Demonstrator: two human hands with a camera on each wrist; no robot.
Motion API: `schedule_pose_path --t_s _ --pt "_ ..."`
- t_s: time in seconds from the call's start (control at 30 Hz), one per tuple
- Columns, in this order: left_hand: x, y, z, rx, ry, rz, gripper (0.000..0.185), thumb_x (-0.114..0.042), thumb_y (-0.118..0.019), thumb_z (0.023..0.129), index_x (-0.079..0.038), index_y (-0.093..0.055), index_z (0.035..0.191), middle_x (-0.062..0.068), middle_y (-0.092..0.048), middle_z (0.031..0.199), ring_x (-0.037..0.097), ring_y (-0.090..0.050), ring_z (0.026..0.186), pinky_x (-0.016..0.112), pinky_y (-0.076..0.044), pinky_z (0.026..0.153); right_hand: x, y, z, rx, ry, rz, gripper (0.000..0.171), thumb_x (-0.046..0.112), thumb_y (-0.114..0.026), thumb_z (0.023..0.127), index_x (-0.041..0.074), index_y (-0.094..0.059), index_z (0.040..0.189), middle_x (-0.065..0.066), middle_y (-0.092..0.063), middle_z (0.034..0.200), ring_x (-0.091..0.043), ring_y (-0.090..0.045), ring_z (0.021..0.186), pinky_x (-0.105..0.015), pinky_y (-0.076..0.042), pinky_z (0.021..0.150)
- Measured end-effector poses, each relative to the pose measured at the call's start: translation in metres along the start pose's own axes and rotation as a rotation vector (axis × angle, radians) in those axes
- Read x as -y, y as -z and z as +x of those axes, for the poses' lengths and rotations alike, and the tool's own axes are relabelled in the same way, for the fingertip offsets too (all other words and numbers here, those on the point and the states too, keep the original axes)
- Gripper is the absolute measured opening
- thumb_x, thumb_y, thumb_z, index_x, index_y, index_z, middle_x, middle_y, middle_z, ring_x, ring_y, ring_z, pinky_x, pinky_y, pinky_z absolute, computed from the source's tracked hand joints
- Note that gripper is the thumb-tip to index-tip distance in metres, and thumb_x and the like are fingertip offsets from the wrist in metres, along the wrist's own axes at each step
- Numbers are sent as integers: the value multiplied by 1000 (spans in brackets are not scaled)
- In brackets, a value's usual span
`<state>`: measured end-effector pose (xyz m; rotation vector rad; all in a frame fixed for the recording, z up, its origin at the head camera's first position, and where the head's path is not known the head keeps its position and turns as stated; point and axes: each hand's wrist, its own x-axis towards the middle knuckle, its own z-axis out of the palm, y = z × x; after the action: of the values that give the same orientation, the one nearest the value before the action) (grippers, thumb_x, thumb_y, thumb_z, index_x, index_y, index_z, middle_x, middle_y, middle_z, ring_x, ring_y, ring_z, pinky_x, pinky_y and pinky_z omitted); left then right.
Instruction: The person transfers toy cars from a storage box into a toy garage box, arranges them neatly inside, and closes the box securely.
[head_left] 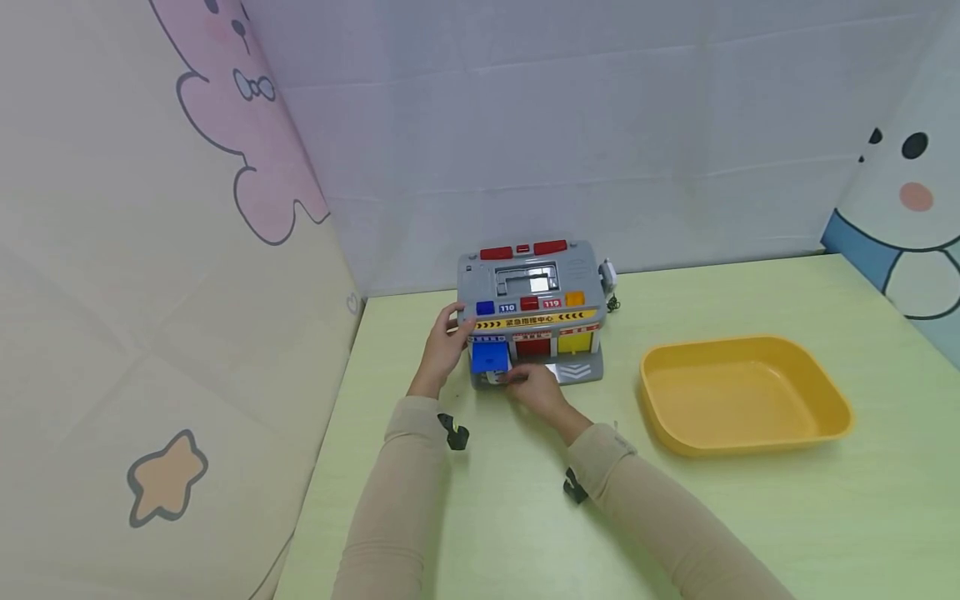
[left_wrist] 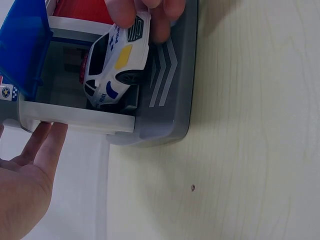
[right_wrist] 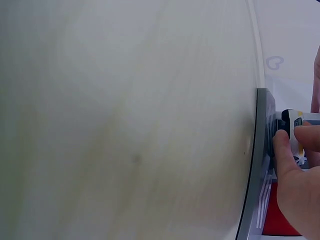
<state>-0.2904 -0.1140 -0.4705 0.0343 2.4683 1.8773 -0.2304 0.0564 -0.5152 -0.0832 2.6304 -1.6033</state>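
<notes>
Right hand [head_left: 536, 390] pinches a small white plastic toy police car [left_wrist: 116, 67] with blue and yellow markings, sitting half inside the open blue-doored bay at the 9 o'clock end of the grey plastic toy rescue station [head_left: 532, 308]. Left hand [head_left: 444, 346] rests with straight fingers on the station's 9 o'clock side. A yellow plastic tray [head_left: 742, 396] lies at 3 o'clock of the station, well apart, on the pale green table [head_left: 750, 517].

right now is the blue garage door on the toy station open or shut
Open. The blue door is swung up, the bay behind it is exposed, and the white police car, pinched by the right hand, sits halfway through the doorway.
</notes>
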Motion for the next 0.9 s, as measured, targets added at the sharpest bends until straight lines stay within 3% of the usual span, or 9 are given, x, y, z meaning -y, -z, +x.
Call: schedule_pose_path --t_s 0.47,0.7,0.9 --pt "1 0 0 -4 4 1 56 -58 -54 80 -32 -42 128 7 -46 121 20 -50 106 34 -44 86 2 -1 0 5 -26 -27 13 6 -64 78 6 -71 88 -2 -65 88 -17 -55 83 -33 -45 77" --pt "-1 -1 0 -4 8 2 57 -59 -54 79 -32 -42 128 7 -45 121 19 -50 105 33 -44 85 3 3 1 43 -10 -9 43 5 -62 81 3 -55 123 -12 -61 107 -18 -58 83 -34 -48 75" --pt "-1 0 0 2 8 9 57 -58 -53 80 -31 -41 128 7 -46 120 19 -50 105 32 -44 85 2 6 2 32 -58 79 44 2 -61 82 7 -54 125 -12 -61 104 -19 -59 80 -31 -50 68"
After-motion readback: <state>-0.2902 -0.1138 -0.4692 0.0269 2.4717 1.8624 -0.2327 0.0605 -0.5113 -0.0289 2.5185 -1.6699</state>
